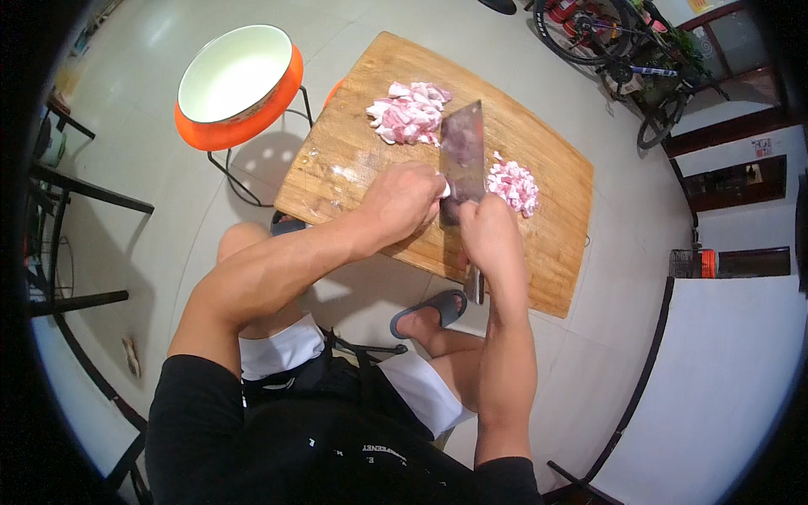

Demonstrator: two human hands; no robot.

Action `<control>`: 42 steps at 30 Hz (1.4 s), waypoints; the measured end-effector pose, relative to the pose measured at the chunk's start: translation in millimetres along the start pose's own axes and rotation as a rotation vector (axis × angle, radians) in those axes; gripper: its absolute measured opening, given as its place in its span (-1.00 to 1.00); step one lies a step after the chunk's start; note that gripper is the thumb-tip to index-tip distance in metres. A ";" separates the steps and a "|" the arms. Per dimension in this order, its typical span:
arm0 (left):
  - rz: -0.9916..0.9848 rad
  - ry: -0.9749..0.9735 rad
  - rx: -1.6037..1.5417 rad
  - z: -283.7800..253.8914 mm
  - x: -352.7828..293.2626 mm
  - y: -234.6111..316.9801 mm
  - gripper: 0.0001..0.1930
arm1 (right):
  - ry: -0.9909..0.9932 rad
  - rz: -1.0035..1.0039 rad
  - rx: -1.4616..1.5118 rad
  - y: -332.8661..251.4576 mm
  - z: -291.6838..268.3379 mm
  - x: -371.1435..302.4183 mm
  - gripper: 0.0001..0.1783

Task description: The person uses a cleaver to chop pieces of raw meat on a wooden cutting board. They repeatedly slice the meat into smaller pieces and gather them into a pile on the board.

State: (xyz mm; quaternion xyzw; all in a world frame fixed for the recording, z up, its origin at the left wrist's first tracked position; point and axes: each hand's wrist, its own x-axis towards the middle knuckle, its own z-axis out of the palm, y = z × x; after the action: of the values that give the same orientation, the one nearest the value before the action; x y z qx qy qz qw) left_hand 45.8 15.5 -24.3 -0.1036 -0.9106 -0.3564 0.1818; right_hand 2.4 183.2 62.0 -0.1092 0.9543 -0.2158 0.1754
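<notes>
My right hand is wrapped around the handle of a broad cleaver, whose blade stands over a wooden board. Beside the blade's left face, my left hand is closed, its fingers curled around a small pale piece of meat, mostly hidden. Beyond that hand lies a pile of larger pink and white meat chunks, left of the cleaver. To the blade's right sits a smaller heap of finely diced meat.
An enamel bowl, white inside, rests in an orange plastic stool top with dark metal legs, left of the board. My slippered foot is below the board's near edge. Black furniture legs stand at left; bicycles at far right.
</notes>
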 end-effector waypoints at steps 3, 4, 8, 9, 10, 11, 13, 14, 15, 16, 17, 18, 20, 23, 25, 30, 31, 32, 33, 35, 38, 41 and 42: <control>-0.025 0.004 0.036 0.9 0.4 0.8 -0.87 | -0.095 0.042 0.032 -19.1 -18.0 -9.5 -0.51; -0.028 0.014 0.051 0.4 0.7 2.0 -0.87 | 0.093 -0.101 -0.064 16.0 5.8 1.1 -0.55; -0.057 0.064 0.016 -6.0 4.4 13.3 -0.84 | 0.007 -0.038 0.100 39.6 1.1 -11.7 -0.59; 0.003 0.076 -0.010 -6.5 5.1 11.9 -0.83 | 0.007 -0.034 0.111 46.7 -0.8 -12.7 -0.60; 0.064 0.087 -0.035 -6.4 6.4 10.5 -0.83 | 0.008 -0.030 0.122 51.5 -3.2 -13.3 -0.61; 0.056 0.055 -0.014 -3.7 7.1 6.9 -0.83 | -0.006 0.017 0.139 49.4 -7.8 -15.8 -0.61; 0.030 -0.004 0.034 2.9 6.4 -1.9 -0.84 | -0.042 0.102 0.171 37.6 -21.4 -22.2 -0.58; 0.007 -0.020 0.040 3.4 7.1 -1.6 -0.85 | -0.074 0.113 0.171 39.3 -26.5 -22.6 -0.57; -0.016 -0.036 0.046 3.5 7.9 -0.8 -0.85 | -0.040 0.119 0.166 43.0 -27.6 -22.1 -0.57; -0.039 -0.053 0.053 3.4 8.8 0.1 -0.86 | -0.006 0.124 0.161 47.6 -27.3 -21.8 -0.57; -0.033 -0.053 0.038 2.1 9.3 1.3 -0.86 | 0.027 0.130 0.158 51.0 -26.3 -22.7 -0.57; -0.026 -0.054 0.024 0.3 10.0 2.9 -0.86 | 0.067 0.077 0.103 53.2 -26.0 -24.7 -0.58; -0.022 -0.047 0.007 0.6 10.0 3.8 -0.85 | 0.121 -0.007 0.020 54.0 -25.2 -31.5 -0.59; -0.028 -0.033 0.009 2.9 9.7 3.0 -0.85 | 0.120 -0.047 -0.018 32.0 -29.9 -51.5 -0.62; -0.033 -0.039 0.026 3.9 9.4 2.2 -0.85 | 0.094 -0.030 -0.025 26.9 -25.3 -57.6 -0.63; -0.102 -0.044 0.029 6.0 9.4 8.9 -0.85 | 0.095 -0.068 -0.070 21.1 -14.1 -67.1 -0.62; -0.111 -0.038 0.023 6.9 9.3 9.6 -0.85 | 0.099 -0.078 -0.112 23.5 -9.9 -67.2 -0.60; -0.088 -0.030 0.011 9.5 9.4 8.8 -0.86 | 0.100 -0.089 -0.152 24.7 -6.7 -66.9 -0.57; -0.064 -0.022 -0.002 13.3 9.4 6.9 -0.86 | 0.109 -0.097 -0.163 21.5 -5.6 -64.3 -0.57; -0.062 -0.025 -0.023 14.0 7.9 4.5 -0.86 | 0.122 -0.109 -0.181 10.5 -4.0 -52.4 -0.57; -0.089 -0.070 -0.049 9.3 9.4 8.0 -0.87 | 0.140 -0.099 -0.145 -8.0 -7.8 -22.2 -0.55; -0.083 -0.094 -0.042 6.2 6.2 12.8 -0.88 | 0.077 -0.056 -0.151 -8.2 -9.9 -8.9 -0.56; -0.065 -0.068 -0.047 7.4 5.4 10.2 -0.88 | 0.090 -0.043 -0.135 -2.5 -7.0 -9.1 -0.55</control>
State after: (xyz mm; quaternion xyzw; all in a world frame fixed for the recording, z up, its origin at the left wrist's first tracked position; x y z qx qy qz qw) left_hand 42.2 28.3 -20.9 -0.0902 -0.9105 -0.3797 0.1366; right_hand 8.4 186.2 71.6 -0.1314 0.9711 -0.1592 0.1202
